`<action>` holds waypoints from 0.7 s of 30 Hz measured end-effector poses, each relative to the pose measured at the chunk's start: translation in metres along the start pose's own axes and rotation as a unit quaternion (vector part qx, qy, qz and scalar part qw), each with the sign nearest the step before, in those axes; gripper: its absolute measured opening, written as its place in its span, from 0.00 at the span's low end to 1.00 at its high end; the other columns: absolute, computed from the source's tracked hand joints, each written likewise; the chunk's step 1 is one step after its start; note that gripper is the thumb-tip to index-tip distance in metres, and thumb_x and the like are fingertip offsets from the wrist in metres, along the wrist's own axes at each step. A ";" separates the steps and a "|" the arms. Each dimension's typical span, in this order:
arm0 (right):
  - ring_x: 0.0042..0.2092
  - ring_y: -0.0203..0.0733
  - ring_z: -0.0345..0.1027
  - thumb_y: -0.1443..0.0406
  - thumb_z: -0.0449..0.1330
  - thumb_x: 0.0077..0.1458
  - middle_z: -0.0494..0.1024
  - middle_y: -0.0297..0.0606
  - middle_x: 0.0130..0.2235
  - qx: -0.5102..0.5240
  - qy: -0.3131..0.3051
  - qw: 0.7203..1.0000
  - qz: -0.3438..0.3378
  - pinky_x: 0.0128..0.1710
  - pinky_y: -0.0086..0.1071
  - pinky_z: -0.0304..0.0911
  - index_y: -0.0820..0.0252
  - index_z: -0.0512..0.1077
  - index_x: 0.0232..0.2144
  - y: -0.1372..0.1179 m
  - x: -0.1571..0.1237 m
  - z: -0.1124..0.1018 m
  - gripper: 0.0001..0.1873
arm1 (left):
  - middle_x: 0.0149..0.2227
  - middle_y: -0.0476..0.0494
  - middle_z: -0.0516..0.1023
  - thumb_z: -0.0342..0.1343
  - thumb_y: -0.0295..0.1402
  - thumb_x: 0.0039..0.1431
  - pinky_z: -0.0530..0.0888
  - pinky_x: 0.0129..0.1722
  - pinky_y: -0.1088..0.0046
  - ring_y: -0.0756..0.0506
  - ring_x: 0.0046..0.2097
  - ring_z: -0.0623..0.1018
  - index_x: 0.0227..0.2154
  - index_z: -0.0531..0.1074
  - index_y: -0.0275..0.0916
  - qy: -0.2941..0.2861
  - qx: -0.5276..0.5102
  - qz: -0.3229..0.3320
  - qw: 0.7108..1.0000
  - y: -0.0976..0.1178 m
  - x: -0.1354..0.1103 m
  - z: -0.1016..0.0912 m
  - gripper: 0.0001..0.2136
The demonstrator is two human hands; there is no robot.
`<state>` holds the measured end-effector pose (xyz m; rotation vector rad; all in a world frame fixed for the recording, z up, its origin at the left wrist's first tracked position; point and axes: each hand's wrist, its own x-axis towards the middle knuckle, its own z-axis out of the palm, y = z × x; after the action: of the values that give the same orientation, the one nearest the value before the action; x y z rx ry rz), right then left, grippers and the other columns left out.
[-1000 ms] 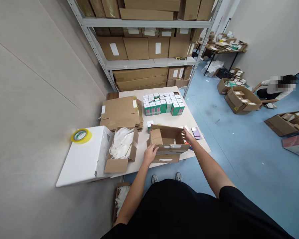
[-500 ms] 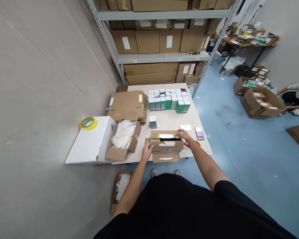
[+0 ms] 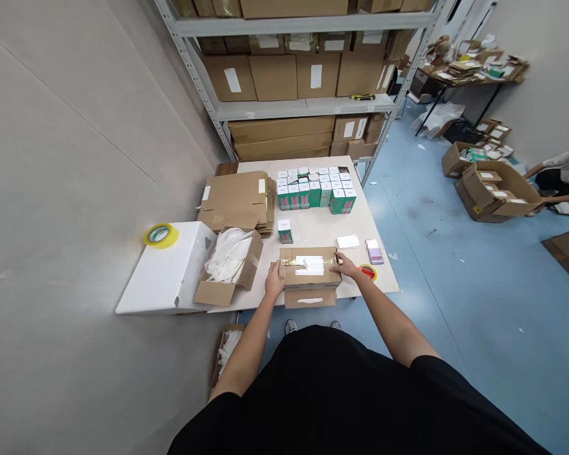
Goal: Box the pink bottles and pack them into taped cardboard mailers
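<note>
A small cardboard box [image 3: 309, 268] lies closed on the table's near edge, with white labels and shiny tape across its top. My left hand [image 3: 274, 282] grips its left end, fingers curled round the side. At the right end my right hand [image 3: 345, 264] presses on the top corner with the fingers together. A loose cardboard flap [image 3: 310, 298] hangs off the front, below the box. One green and white carton [image 3: 284, 231] stands alone just behind the box.
Behind stand several green cartons [image 3: 315, 189] and a stack of flat cardboard [image 3: 236, 202]. An open box of white bags [image 3: 227, 265], a yellow tape roll [image 3: 160, 235], a red tape roll [image 3: 368, 272] and small cards [image 3: 374, 251] lie around. Another person [image 3: 562, 180] crouches far right.
The box was open with its flaps up a second ago; now it lies flat and closed. Both my hands moved down onto its two ends.
</note>
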<state>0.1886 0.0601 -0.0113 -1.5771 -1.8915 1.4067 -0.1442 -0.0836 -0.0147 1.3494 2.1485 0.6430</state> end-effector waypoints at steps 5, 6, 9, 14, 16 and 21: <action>0.65 0.59 0.67 0.63 0.67 0.52 0.68 0.49 0.68 -0.043 0.004 0.999 0.006 0.65 0.50 0.63 0.55 0.55 0.73 0.011 -0.010 0.019 0.49 | 0.78 0.39 0.46 0.61 0.40 0.60 0.68 0.66 0.53 0.28 0.71 0.63 0.72 0.62 0.44 -0.111 0.113 0.029 0.987 0.017 0.015 -0.004 0.36; 0.66 0.59 0.66 0.63 0.66 0.53 0.68 0.49 0.69 -0.048 0.019 0.999 -0.003 0.65 0.51 0.62 0.55 0.53 0.74 0.012 -0.011 0.022 0.49 | 0.78 0.40 0.44 0.63 0.44 0.59 0.68 0.66 0.52 0.26 0.72 0.62 0.72 0.61 0.45 -0.131 0.127 0.030 0.983 0.019 0.017 -0.004 0.38; 0.69 0.57 0.62 0.60 0.63 0.57 0.65 0.48 0.70 -0.050 0.070 0.995 -0.044 0.67 0.50 0.61 0.54 0.53 0.74 0.014 -0.014 0.024 0.46 | 0.79 0.41 0.40 0.62 0.53 0.59 0.68 0.64 0.51 0.25 0.72 0.60 0.73 0.58 0.47 -0.157 0.153 0.023 0.975 0.021 0.017 -0.007 0.42; 0.68 0.55 0.62 0.58 0.60 0.60 0.65 0.46 0.70 -0.047 0.139 0.988 -0.056 0.68 0.50 0.60 0.54 0.57 0.73 0.022 -0.015 0.001 0.40 | 0.79 0.40 0.36 0.56 0.52 0.65 0.68 0.65 0.54 0.28 0.73 0.61 0.75 0.54 0.46 -0.157 0.178 0.029 0.971 0.017 0.014 -0.007 0.39; 0.68 0.55 0.62 0.60 0.59 0.60 0.67 0.45 0.69 -0.053 0.160 0.985 -0.046 0.68 0.50 0.60 0.53 0.58 0.72 0.029 -0.019 -0.016 0.39 | 0.79 0.40 0.37 0.54 0.51 0.67 0.67 0.66 0.55 0.29 0.73 0.60 0.75 0.54 0.44 -0.158 0.192 0.027 0.968 0.015 0.016 -0.005 0.38; 0.65 0.53 0.67 0.61 0.60 0.59 0.72 0.43 0.66 -0.053 0.188 0.980 0.029 0.66 0.45 0.63 0.53 0.61 0.71 0.059 -0.037 -0.063 0.38 | 0.79 0.41 0.37 0.50 0.54 0.67 0.68 0.66 0.54 0.28 0.71 0.64 0.74 0.55 0.43 -0.154 0.219 0.031 0.963 0.012 0.020 -0.002 0.37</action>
<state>0.2817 0.0533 -0.0167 -1.8112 -1.7273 0.9546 -0.1447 -0.0611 -0.0095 1.6210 2.0641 -0.0378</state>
